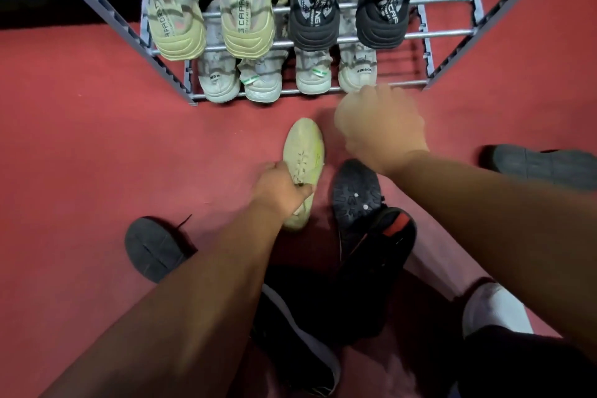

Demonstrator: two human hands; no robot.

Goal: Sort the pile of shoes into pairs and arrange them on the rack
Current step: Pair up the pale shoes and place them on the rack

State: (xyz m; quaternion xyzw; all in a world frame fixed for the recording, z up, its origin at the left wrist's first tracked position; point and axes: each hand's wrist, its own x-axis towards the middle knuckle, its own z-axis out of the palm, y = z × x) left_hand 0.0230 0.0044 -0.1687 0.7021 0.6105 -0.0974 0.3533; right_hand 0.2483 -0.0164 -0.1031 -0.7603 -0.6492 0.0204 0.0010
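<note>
My left hand grips a pale yellow-green sneaker by its collar, toe pointing toward the rack. My right hand hovers in front of the rack's bottom bar with fingers curled, and I see nothing in it. The grey metal rack holds a beige pair and a black-and-grey pair on an upper tier. Several pale grey-white sneakers sit on the bottom tier. A black shoe, sole up, lies just below my right wrist.
Red carpet covers the floor. Loose shoes lie around: a dark shoe sole up at left, a grey-soled shoe at right, black shoes with a red patch and a white-edged black shoe near my legs.
</note>
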